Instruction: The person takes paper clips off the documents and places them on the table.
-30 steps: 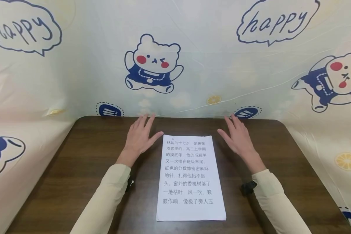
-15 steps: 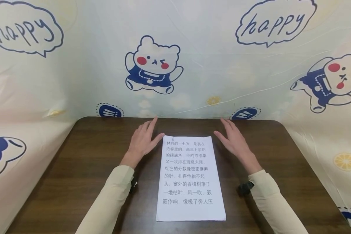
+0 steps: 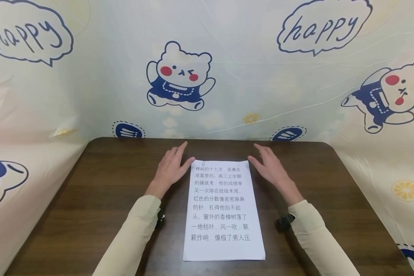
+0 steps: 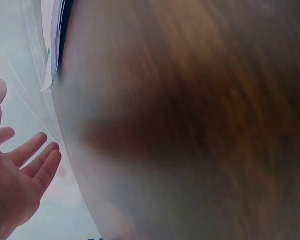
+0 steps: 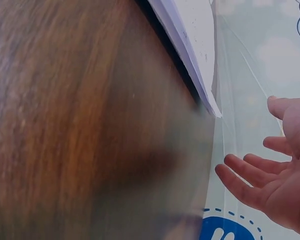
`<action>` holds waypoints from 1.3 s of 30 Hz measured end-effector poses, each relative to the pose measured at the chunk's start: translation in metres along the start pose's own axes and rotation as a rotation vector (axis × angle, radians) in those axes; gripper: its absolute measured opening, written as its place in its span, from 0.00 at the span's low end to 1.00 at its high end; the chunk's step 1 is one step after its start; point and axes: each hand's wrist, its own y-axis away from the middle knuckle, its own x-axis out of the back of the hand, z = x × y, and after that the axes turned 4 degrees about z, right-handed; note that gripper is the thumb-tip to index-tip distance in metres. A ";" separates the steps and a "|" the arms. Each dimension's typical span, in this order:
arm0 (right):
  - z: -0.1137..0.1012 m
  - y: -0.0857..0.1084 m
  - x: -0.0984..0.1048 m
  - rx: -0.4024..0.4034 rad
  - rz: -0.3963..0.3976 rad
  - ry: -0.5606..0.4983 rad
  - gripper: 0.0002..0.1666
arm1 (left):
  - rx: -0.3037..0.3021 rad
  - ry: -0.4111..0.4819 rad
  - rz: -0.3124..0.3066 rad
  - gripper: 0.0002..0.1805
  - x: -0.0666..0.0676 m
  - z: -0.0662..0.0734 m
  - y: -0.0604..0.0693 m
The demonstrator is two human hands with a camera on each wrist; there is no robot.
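Observation:
A stack of white paper (image 3: 222, 214) printed with lines of dark characters lies upright to the viewer on the brown table, a small clip at its top left edge. My left hand (image 3: 169, 166) is beside its top left corner, fingers spread and empty, the thumb tip close to the corner. On the other side, my right hand (image 3: 270, 166) has its thumb near the top right corner and holds nothing. The left wrist view shows the left hand (image 4: 20, 180) with parted fingers; in the right wrist view the right hand (image 5: 275, 175) has loosely extended fingers, apart from the paper (image 5: 192, 45).
The wooden table (image 3: 89, 199) has rounded far corners. Behind and at both sides hangs a pale cloth (image 3: 248, 76) printed with bears, orange slices and lettering. Each wrist carries a dark device, the right one (image 3: 285, 222) near the sleeve cuff.
Both hands have moved inward and slightly nearer to the viewer, the right one farther, so its thumb is now by the paper's top right corner. The paper has stayed in place.

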 end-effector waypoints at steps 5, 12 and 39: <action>-0.004 -0.002 -0.002 -0.018 -0.013 -0.014 0.41 | 0.023 0.030 -0.027 0.42 -0.002 0.002 -0.001; -0.008 -0.004 -0.007 -0.045 -0.038 -0.022 0.39 | 0.056 0.076 -0.070 0.40 -0.007 0.003 -0.001; -0.014 -0.017 -0.023 -0.106 -0.154 -0.031 0.29 | 0.101 0.219 -0.106 0.28 -0.022 0.017 -0.010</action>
